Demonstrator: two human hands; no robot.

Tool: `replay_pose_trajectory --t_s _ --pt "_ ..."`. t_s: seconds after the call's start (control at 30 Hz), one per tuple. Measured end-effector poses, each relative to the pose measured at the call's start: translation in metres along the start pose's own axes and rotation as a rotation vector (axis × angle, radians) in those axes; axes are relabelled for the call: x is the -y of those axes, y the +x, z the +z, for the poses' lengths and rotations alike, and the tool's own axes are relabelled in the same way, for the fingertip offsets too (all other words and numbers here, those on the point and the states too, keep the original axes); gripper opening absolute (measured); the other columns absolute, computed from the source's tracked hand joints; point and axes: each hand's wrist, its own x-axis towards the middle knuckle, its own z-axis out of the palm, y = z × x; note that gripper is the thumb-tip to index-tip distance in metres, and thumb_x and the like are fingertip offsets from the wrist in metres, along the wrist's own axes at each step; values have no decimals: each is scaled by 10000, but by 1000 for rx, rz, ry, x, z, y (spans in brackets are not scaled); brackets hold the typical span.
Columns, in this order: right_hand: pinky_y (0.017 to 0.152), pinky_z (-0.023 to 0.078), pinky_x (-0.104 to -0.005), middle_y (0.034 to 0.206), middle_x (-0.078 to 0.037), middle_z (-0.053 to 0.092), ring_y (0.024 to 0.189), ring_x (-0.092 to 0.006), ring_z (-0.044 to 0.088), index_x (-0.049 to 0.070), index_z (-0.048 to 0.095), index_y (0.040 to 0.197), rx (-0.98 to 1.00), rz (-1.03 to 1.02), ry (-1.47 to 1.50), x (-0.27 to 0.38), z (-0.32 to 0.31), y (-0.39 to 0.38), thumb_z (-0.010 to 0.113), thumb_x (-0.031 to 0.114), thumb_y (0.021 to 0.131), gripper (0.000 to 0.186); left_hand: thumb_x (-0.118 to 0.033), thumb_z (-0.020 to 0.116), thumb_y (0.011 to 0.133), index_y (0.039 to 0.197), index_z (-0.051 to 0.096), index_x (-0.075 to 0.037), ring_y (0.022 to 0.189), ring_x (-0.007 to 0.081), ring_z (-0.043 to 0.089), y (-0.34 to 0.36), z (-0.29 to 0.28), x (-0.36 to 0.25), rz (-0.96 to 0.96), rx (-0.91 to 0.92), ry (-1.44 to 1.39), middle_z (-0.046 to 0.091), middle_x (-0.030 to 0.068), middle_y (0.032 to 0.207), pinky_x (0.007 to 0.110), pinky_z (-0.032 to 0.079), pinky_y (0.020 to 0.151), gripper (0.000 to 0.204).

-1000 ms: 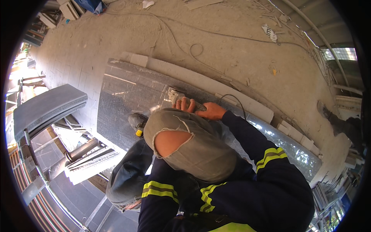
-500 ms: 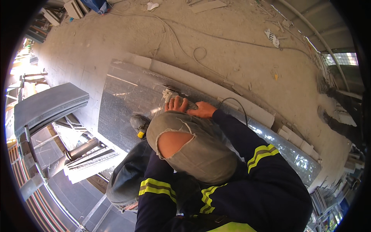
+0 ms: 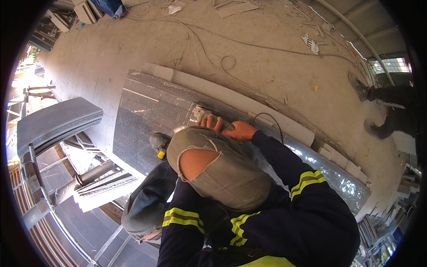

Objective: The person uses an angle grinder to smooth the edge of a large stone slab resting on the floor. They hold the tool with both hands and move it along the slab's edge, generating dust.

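Note:
An angle grinder (image 3: 199,112) sits over a dark polished stone slab (image 3: 147,113), its head pointing up and left. My left hand (image 3: 211,122) is laid over the front of the grinder, fingers curled on its body. Around the rear body wraps my right hand (image 3: 241,131), close beside the left. A black power cord (image 3: 279,122) loops away behind the right hand. My bent knee in torn grey trousers (image 3: 222,173) hides the near side of the tool. The disc's contact with the slab cannot be made out.
My shoe (image 3: 159,141) rests on the slab. Pale stone strips (image 3: 213,91) line its far edge. Stacked grey slabs (image 3: 60,118) stand on a metal frame at left. A long cable (image 3: 267,46) crosses the dusty floor. Another person's legs (image 3: 391,102) are at the right.
Both hands and the grinder have shifted slightly right and toward me. The other person's legs at the right have moved, with a shoe now farther up the view. Airborne dust looks thinner.

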Motion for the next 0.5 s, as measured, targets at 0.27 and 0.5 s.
replay_pose_trajectory --t_s 0.27,0.5 --pt "995 527 -454 1254 -348 688 1183 -428 687 -145 678 1240 45 35 9 17 -1 12 703 716 805 965 -519 721 799 1476 533 -240 1418 439 485 13 -9 5 -169 116 -104 471 175 1552 663 352 1131 756" --pt "1042 510 -438 1332 -377 639 1266 -434 645 -171 613 1335 61 42 -5 22 8 37 702 723 803 1044 -492 765 770 1479 533 -246 1449 408 455 15 -6 29 -191 170 -109 467 160 1554 658 330 1146 785"
